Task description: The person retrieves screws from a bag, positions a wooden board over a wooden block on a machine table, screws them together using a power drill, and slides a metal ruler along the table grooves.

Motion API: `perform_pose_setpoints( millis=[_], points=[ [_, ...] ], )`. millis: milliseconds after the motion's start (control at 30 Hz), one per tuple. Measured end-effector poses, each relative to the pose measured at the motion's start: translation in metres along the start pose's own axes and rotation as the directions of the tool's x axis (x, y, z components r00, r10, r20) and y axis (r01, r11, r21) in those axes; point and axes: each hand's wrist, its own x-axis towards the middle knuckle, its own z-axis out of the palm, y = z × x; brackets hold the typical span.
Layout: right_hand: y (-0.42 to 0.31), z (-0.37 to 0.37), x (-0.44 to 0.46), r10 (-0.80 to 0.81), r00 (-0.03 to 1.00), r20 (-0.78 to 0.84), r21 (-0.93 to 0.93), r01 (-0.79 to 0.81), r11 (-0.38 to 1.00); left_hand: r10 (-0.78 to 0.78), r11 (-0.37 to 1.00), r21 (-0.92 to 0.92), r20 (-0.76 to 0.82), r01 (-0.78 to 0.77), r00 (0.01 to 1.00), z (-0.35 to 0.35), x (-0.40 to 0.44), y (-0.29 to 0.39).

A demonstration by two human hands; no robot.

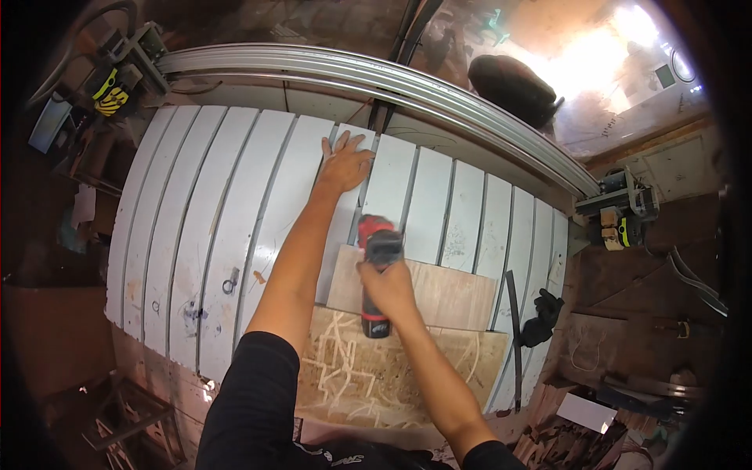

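Observation:
My right hand (389,288) is wrapped round the grip of a red and black cordless drill (383,247), slightly blurred. Its head points away from me, toward the far side of the white slatted table (301,157), above a gap between slats. The bit and whatever it meets are hidden from view. Farther off, my left hand (345,164) lies flat on a slat with fingers spread, holding nothing. Beneath the drill and right hand, a smooth wooden board (454,295) lies on the slats. Closer to me is a worn plywood sheet (439,360) with pale groove marks.
A metal rail (313,61) spans the far side, with machine brackets at both ends. On the table's right lie a black glove (540,317) and a thin dark strip (514,337). Wood offcuts (556,423) are piled at lower right. A metal frame (129,419) stands lower left.

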Motion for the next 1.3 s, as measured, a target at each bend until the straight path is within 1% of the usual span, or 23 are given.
perform_pose_setpoints(
  millis=[33,100,133,167,200,233,367,433,500,600,667,700,733,800,933,967,1033,1100,1167,1200,1233,1267,1300],
  points=[
    [-0.011,0.000,-0.004,0.001,1.000,-0.006,0.000,-0.001,1.000,-0.026,1.000,-0.002,0.069,0.026,0.997,-0.003,0.010,0.001],
    [-0.036,-0.007,-0.017,-0.089,0.994,0.066,-0.223,0.101,0.969,-0.014,1.000,0.019,0.120,0.012,0.993,-0.010,0.023,0.003],
    [-0.043,-0.010,-0.020,-0.085,0.995,0.059,-0.225,0.096,0.970,-0.010,0.999,0.043,0.168,0.003,0.986,-0.012,0.028,0.003],
    [-0.049,-0.012,-0.021,-0.137,0.984,0.113,-0.365,0.169,0.916,-0.014,0.999,0.042,0.223,0.005,0.975,-0.014,0.035,0.004],
    [-0.052,-0.013,-0.020,-0.176,0.969,0.175,-0.490,0.241,0.838,-0.008,0.999,0.043,0.224,-0.001,0.975,-0.013,0.038,0.005],
    [-0.050,-0.013,-0.016,-0.196,0.955,0.225,-0.543,0.289,0.788,-0.019,0.999,0.030,0.247,0.012,0.969,-0.012,0.038,0.005],
    [-0.047,-0.017,-0.001,-0.246,0.936,0.250,-0.601,0.350,0.719,-0.036,0.999,-0.004,0.274,0.039,0.961,-0.015,0.046,0.003],
    [-0.053,-0.021,0.001,-0.127,0.955,0.270,-0.587,0.268,0.764,-0.033,0.999,-0.010,0.284,0.038,0.958,-0.016,0.048,0.003],
    [-0.057,-0.025,0.002,-0.107,0.957,0.270,-0.588,0.252,0.769,-0.042,0.999,-0.019,0.292,0.049,0.955,-0.018,0.047,0.004],
    [-0.053,-0.030,0.005,-0.092,0.958,0.271,-0.599,0.243,0.763,-0.062,0.998,0.016,0.314,0.060,0.947,-0.018,0.047,0.009],
    [-0.049,-0.035,0.010,-0.109,0.955,0.277,-0.609,0.263,0.748,-0.047,0.997,0.081,0.367,0.018,0.929,-0.020,0.049,0.007],
    [-0.050,-0.037,0.014,-0.131,0.946,0.295,-0.619,0.294,0.729,-0.064,0.996,0.084,0.356,0.037,0.932,-0.021,0.048,0.005],
    [-0.047,-0.038,0.014,-0.141,0.939,0.313,-0.623,0.315,0.716,-0.037,0.994,0.107,0.333,0.002,0.942,-0.016,0.040,0.004],
    [-0.041,-0.041,0.016,-0.128,0.938,0.321,-0.567,0.299,0.767,0.002,0.990,0.130,0.333,-0.048,0.943,-0.011,0.027,0.005],
    [-0.031,-0.049,0.019,-0.110,0.953,0.282,-0.452,0.233,0.861,-0.050,0.993,0.115,0.373,0.007,0.927,-0.028,0.033,0.024],
    [-0.033,-0.048,0.020,-0.045,0.955,0.293,-0.448,0.178,0.876,-0.088,0.992,0.123,0.410,0.040,0.908,-0.032,0.037,0.027],
    [-0.035,-0.045,0.016,-0.057,0.955,0.291,-0.401,0.176,0.899,-0.157,0.984,0.151,0.444,0.099,0.882,-0.033,0.044,0.031],
    [-0.029,-0.042,0.015,-0.069,0.957,0.282,-0.358,0.172,0.918,-0.167,0.980,0.171,0.431,0.102,0.886,-0.031,0.044,0.032],
    [-0.014,-0.035,0.017,-0.110,0.974,0.199,-0.104,0.133,0.986,-0.180,0.976,0.185,0.416,0.111,0.891,-0.027,0.043,0.029],
    [-0.016,-0.035,0.015,-0.108,0.973,0.202,-0.104,0.131,0.986,-0.136,0.984,0.161,0.395,0.077,0.909,-0.024,0.043,0.023],
    [-0.021,-0.035,0.014,0.028,0.973,0.229,0.062,-0.043,0.997,-0.093,0.989,0.139,0.371,0.044,0.924,-0.022,0.043,0.018],
    [-0.025,-0.034,0.012,0.155,0.947,0.281,0.216,-0.220,0.951,-0.102,0.989,0.140,0.370,0.053,0.924,-0.019,0.045,0.014],
    [-0.026,-0.032,0.011,0.153,0.944,0.293,0.211,-0.220,0.952,-0.097,0.990,0.131,0.384,0.049,0.918,-0.021,0.045,0.014]
  ],
)
